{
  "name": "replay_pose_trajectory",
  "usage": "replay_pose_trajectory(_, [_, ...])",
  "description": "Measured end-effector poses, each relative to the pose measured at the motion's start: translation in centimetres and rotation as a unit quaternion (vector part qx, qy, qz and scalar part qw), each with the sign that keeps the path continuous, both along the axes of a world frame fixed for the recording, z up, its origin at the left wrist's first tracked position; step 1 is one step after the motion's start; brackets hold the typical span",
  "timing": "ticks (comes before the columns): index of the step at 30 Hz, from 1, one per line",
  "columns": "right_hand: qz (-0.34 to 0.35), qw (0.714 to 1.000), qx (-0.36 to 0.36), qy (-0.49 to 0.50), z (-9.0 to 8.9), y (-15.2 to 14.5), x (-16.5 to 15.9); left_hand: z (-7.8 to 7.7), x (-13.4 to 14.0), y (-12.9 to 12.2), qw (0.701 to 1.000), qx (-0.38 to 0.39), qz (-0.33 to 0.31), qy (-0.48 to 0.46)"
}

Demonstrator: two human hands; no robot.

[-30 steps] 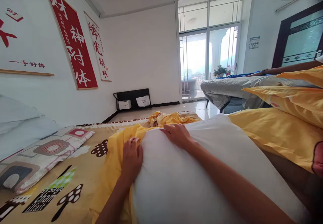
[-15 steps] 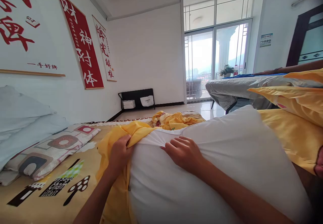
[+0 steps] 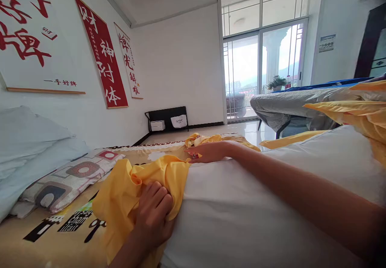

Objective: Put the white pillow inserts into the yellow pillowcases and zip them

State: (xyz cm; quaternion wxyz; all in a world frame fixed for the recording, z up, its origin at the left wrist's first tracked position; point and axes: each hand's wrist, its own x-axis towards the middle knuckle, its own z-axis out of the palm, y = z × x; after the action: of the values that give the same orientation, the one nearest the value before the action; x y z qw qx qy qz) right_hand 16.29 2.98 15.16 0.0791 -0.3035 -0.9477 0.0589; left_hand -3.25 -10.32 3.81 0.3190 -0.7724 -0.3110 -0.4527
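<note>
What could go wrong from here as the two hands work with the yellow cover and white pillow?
The yellow cover is bunched in the left hand, so it might crease or twist.
The right hand is at the far edge of the white pillow, its fingertips partly hidden; a weak hold there could let that edge slip.
The patterned pillow lies just left of the loose cloth and might get in its way.

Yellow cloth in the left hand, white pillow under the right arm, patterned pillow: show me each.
Yellow cloth point(image 3: 119, 197), head view: folds at its left.
White pillow point(image 3: 235, 211), head view: broad upper face.
Patterned pillow point(image 3: 83, 170), head view: oval motif near its middle.
</note>
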Motion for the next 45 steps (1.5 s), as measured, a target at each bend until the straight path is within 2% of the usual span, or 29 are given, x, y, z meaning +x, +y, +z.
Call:
replay_pose_trajectory(3, [0.062,0.985,-0.156,-0.029,-1.5,0.1,-1.5,-0.2,-2.1,-1.3,0.996,-0.048,-0.003,0.070])
replay_pose_trajectory(5, [0.089,0.971,-0.220,-0.024,-2.2,-0.1,-1.7,-0.8,-4.3,-1.9,0.994,-0.041,0.036,0.094])
replay_pose_trajectory(6, [0.096,0.965,-0.241,-0.024,-2.5,-0.1,-1.7,-1.3,-5.6,-2.0,0.995,-0.017,0.082,0.061])
replay_pose_trajectory(8, [0.102,0.960,-0.260,-0.028,-2.9,-0.1,-1.6,-2.4,-7.8,-2.1,0.973,0.030,0.204,-0.099])
replay_pose_trajectory(9, [0.102,0.963,-0.245,-0.037,-2.9,0.0,-1.7,-3.0,-8.7,-1.9,0.946,0.019,0.248,-0.207])
replay_pose_trajectory(10, [0.098,0.971,-0.215,-0.048,-2.9,0.0,-1.8,-3.5,-9.3,-1.8,0.913,-0.026,0.264,-0.309])
replay_pose_trajectory(12, [0.075,0.987,-0.126,-0.063,-2.7,0.0,-2.1,-4.2,-10.0,-1.3,0.846,-0.188,0.217,-0.450])
replay_pose_trajectory(14, [0.035,0.997,-0.043,-0.061,-2.5,0.1,-2.2,-4.2,-10.2,-0.6,0.795,-0.319,0.143,-0.496])
replay_pose_trajectory(15, [0.006,0.999,-0.008,-0.048,-2.4,0.2,-2.1,-3.9,-10.2,0.0,0.788,-0.348,0.121,-0.493])
replay_pose_trajectory(17, [-0.078,0.994,0.079,-0.014,-2.1,0.5,-1.5,-2.8,-10.1,1.4,0.812,-0.344,0.106,-0.460])
replay_pose_trajectory(19, [-0.176,0.968,0.177,0.015,-1.8,0.9,-0.6,-1.1,-10.0,3.3,0.848,-0.315,0.097,-0.416])
replay_pose_trajectory(21, [-0.242,0.939,0.243,0.031,-1.0,1.4,0.5,1.0,-9.7,5.3,0.869,-0.274,0.083,-0.403])
replay_pose_trajectory(24, [-0.270,0.914,0.300,0.049,1.4,1.6,2.2,4.2,-9.5,7.9,0.874,-0.192,0.051,-0.444])
replay_pose_trajectory(26, [-0.233,0.912,0.329,0.068,2.9,1.4,3.3,5.1,-9.6,9.1,0.870,-0.146,0.034,-0.469])
replay_pose_trajectory(27, [-0.195,0.921,0.328,0.082,3.3,1.3,3.9,5.0,-9.8,9.6,0.869,-0.134,0.030,-0.476])
replay_pose_trajectory(29, [-0.099,0.946,0.289,0.113,2.9,1.3,4.6,3.6,-10.3,10.4,0.867,-0.142,0.025,-0.478])
replay_pose_trajectory(31, [-0.028,0.961,0.236,0.138,1.2,1.4,4.9,1.2,-11.0,10.8,0.866,-0.179,0.028,-0.466])
replay_pose_trajectory(33, [-0.003,0.966,0.206,0.157,-1.1,1.9,4.6,-0.9,-11.8,10.9,0.868,-0.200,0.049,-0.451])
replay_pose_trajectory(34, [-0.006,0.965,0.199,0.170,-2.1,2.1,4.3,-1.4,-12.4,10.8,0.872,-0.199,0.067,-0.442])
replay_pose_trajectory(36, [-0.029,0.960,0.189,0.206,-3.4,2.6,3.7,-1.4,-13.5,10.5,0.885,-0.194,0.104,-0.411])
replay_pose_trajectory(40, [-0.051,0.935,0.159,0.312,-3.6,3.2,3.2,0.9,-15.2,9.7,0.920,-0.183,0.115,-0.328])
replay_pose_trajectory(43, [-0.062,0.907,0.148,0.389,-3.2,3.0,3.3,1.6,-15.6,9.1,0.958,-0.169,0.139,-0.186])
replay_pose_trajectory(45, [-0.062,0.901,0.131,0.409,-3.1,2.7,3.4,1.4,-15.8,8.9,0.970,-0.158,0.164,-0.088])
